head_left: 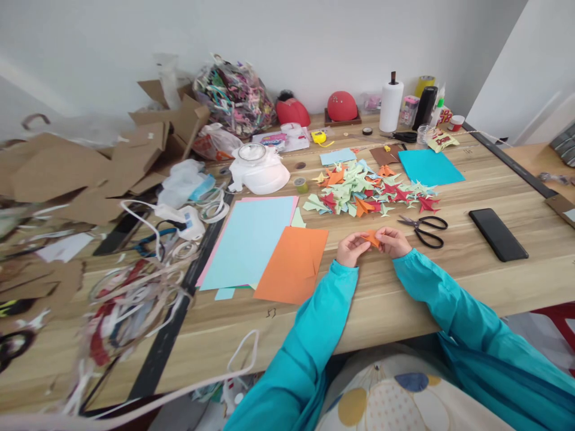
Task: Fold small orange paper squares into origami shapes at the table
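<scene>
A small piece of folded orange paper (372, 238) is held between my two hands, low over the table's front part. My left hand (351, 247) pinches its left side, and my right hand (393, 242) grips the right side with thumb and fingers. Just beyond them lies a pile of folded paper cranes (359, 185) in pale green, orange and red. Black-handled scissors (426, 230) rest to the right of my right hand. Left of my left hand are orange paper sheets (287, 269), overlapping a stack of light blue sheets (251, 239).
A black phone (498, 234) lies at the right. Behind the pile are a turquoise sheet (431, 167), a yellow tape measure (319, 137) and a white roll (392, 106). Tangled cords (135, 305) and cardboard (90, 161) crowd the left side. A pale cord (242, 365) crosses the front edge.
</scene>
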Available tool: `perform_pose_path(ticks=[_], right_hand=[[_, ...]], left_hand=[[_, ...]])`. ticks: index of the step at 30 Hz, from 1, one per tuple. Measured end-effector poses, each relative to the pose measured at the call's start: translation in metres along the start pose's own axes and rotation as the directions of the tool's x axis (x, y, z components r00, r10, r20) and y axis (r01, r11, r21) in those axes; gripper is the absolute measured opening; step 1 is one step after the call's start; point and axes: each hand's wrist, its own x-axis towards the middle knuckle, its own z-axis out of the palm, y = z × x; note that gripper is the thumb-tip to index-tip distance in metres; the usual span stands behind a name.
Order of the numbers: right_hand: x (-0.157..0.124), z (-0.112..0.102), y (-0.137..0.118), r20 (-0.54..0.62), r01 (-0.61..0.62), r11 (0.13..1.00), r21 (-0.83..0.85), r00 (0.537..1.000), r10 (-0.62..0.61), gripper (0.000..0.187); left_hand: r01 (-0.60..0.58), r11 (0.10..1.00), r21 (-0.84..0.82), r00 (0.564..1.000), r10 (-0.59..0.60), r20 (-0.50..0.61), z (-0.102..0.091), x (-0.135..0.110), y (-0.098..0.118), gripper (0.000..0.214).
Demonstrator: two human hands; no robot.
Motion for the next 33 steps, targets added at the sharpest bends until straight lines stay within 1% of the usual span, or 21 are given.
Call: perform_pose_path(ticks=[5,12,19,26,29,33], right_hand=[[0.0003,-0.001,0.0012,0.004,0.002,1.0,0.0,1.0,-0.002,0.028],[0.0003,0.0014,-0.0005,-0.013,0.003,1.0,0.004,1.0,-0.003,0.028],[-0.0002,0.0023,-0.0009,-0.004,0.017,1.0,-0.011,1.0,-0.017,0.027],[-0.0019,0.0041,-0.0028,-0.014,0.021,0.998,-0.062,1.0,-0.022,0.028],[-0.0023,0.004,-0.0021,-0.018,0.023,0.996,-0.082,1.0,-0.025,0.028],[-0.0031,0.0036,-0.0014,0.0,0.035,0.992,-0.122,0.999,-0.035,0.026]], left_hand=[[0.011,1.0,0.007,1.0,-0.011,-0.01,0.0004,-0.0003,0.0007,0.034],[0.014,1.0,0.008,1.0,-0.014,0.027,-0.003,0.002,-0.0015,0.035],[0.009,1.0,-0.001,0.998,-0.009,0.062,-0.0068,0.0035,-0.0047,0.035],[0.032,0.999,-0.024,0.996,-0.03,0.08,-0.0086,0.0052,-0.006,0.034],[0.055,0.998,-0.03,0.997,-0.053,0.065,-0.0075,0.0052,-0.0052,0.032],[0.126,0.99,-0.057,0.991,-0.123,0.051,-0.0059,0.0057,-0.0033,0.029]])
